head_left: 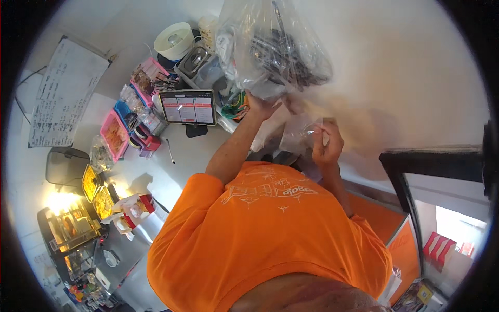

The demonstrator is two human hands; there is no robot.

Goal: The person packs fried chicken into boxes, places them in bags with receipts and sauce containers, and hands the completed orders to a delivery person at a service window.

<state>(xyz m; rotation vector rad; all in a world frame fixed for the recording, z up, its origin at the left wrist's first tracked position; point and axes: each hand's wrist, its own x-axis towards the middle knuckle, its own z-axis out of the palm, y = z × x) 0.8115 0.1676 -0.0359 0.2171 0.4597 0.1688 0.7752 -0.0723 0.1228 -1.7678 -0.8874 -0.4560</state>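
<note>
A large clear plastic bag (pixel 317 57) with dark, thin-looking contents hangs or stands against the wall at the top. My left hand (pixel 264 107) is at its lower edge, thumb spread away from the fingers; plastic partly hides the fingertips. Over to the right, my right hand (pixel 328 141) is closed, thumb and fingers pinching a small clear plastic bag (pixel 297 136). That small bag stretches between my two hands, in front of my orange shirt (pixel 270 223).
Left of my hands stands a tablet (pixel 188 108) on a counter (pixel 179 140). Behind it are metal and plastic containers (pixel 195 61). Farther left lie pink baskets (pixel 114 134), yellow-filled trays (pixel 101 200) and a lit food case (pixel 73 223). A black-framed opening (pixel 410 166) is at right.
</note>
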